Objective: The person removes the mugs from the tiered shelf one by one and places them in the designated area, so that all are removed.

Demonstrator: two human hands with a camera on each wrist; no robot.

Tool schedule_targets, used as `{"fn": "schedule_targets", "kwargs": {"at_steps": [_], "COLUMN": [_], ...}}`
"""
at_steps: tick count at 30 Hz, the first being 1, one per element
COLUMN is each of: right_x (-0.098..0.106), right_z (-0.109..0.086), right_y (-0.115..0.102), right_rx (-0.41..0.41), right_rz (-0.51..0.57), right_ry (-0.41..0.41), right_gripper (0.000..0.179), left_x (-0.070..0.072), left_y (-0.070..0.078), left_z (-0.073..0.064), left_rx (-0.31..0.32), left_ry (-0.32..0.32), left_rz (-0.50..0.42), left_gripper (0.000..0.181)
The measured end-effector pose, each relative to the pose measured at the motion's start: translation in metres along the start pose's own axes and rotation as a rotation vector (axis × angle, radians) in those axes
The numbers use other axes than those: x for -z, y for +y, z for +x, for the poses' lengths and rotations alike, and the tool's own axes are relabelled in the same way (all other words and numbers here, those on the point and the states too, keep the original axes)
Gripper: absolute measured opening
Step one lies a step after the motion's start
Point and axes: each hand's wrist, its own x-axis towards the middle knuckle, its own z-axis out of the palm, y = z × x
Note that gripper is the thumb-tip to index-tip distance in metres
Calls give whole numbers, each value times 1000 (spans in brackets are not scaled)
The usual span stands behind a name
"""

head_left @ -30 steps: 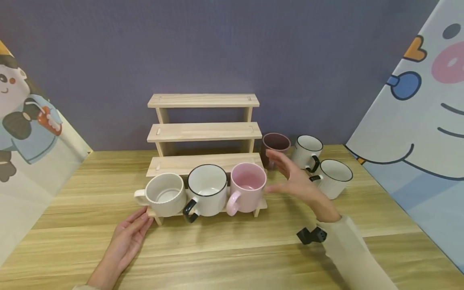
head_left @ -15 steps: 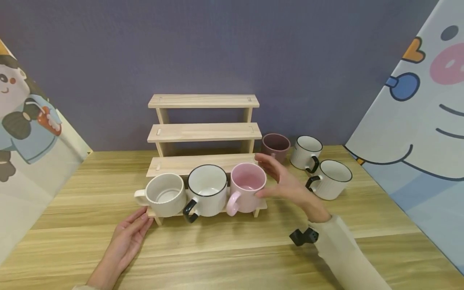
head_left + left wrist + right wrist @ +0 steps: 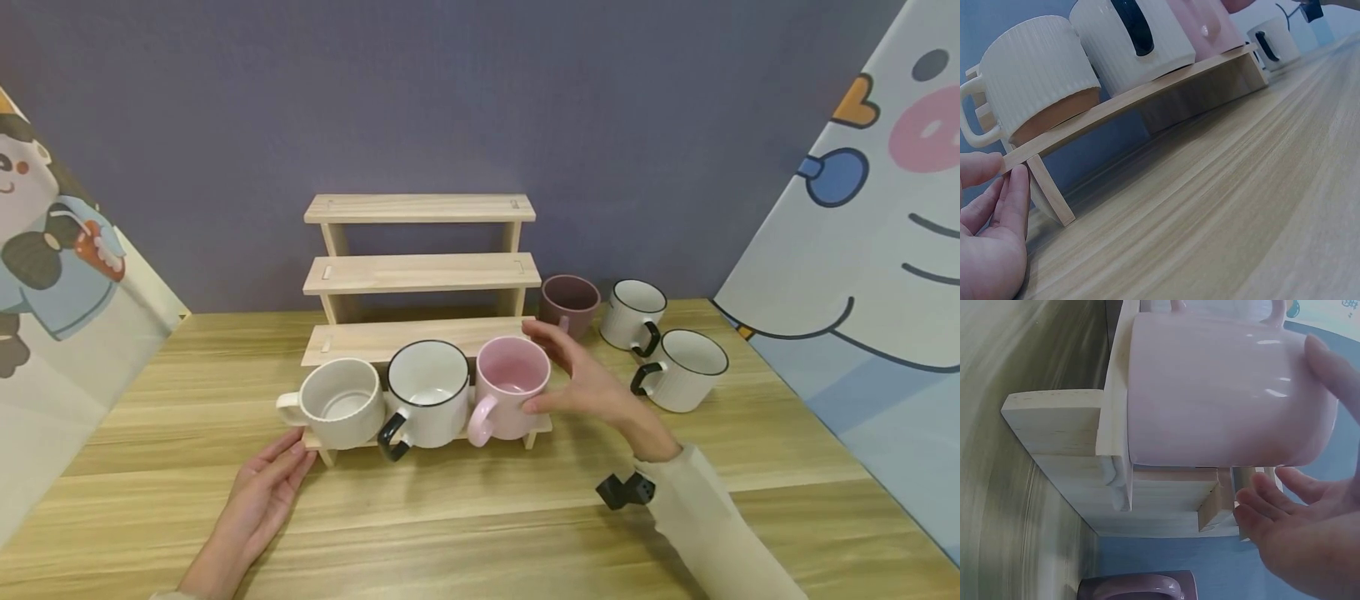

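Note:
On the lowest board of a pale wooden stepped rack (image 3: 420, 273) stand a cream mug (image 3: 341, 408), a white mug with a black rim and handle (image 3: 429, 392) and a pink mug (image 3: 517, 408). My left hand (image 3: 262, 500) pinches the left end of that board, thumb above and fingers below in the left wrist view. At the other end, my right hand (image 3: 588, 383) holds the pink mug from the right. Its thumb lies on the mug's front side, while the other fingers reach behind, partly hidden by the mug in the right wrist view.
Right of the rack stand a dark mauve mug (image 3: 570, 305) and two white mugs with black handles, one at the back (image 3: 634, 315) and one nearer (image 3: 686, 371). Behind the wood-grain table (image 3: 450, 533) rises a blue-grey wall (image 3: 420, 100). Cartoon-printed panels flank both sides.
My right hand has moved left from beside the pink mug and come round it. The mugs, the rack and my left hand look unchanged.

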Motion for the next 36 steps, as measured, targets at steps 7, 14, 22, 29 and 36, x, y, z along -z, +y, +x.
{"fn": "schedule_targets", "kwargs": {"at_steps": [7, 14, 22, 29, 36], "right_x": [-5, -10, -13, -13, -11], "right_z": [2, 3, 5, 8, 7], "right_y": [-3, -4, -5, -8, -10], "right_rx": [6, -24, -37, -16, -27], "right_rz": [-26, -6, 1, -49, -59], "right_ry": [6, -7, -5, 14, 37], "right_gripper": [97, 97, 96, 92, 90], "left_x": [-1, -1, -3, 0, 0], "left_y": [1, 1, 1, -1, -1], "left_z": [1, 1, 1, 1, 2], "left_rx": [-2, 1, -5, -15, -13], "left_ry": [10, -1, 1, 11, 18], "left_rz": [1, -7, -2, -6, -13], "left_gripper": [40, 40, 39, 40, 39]}}
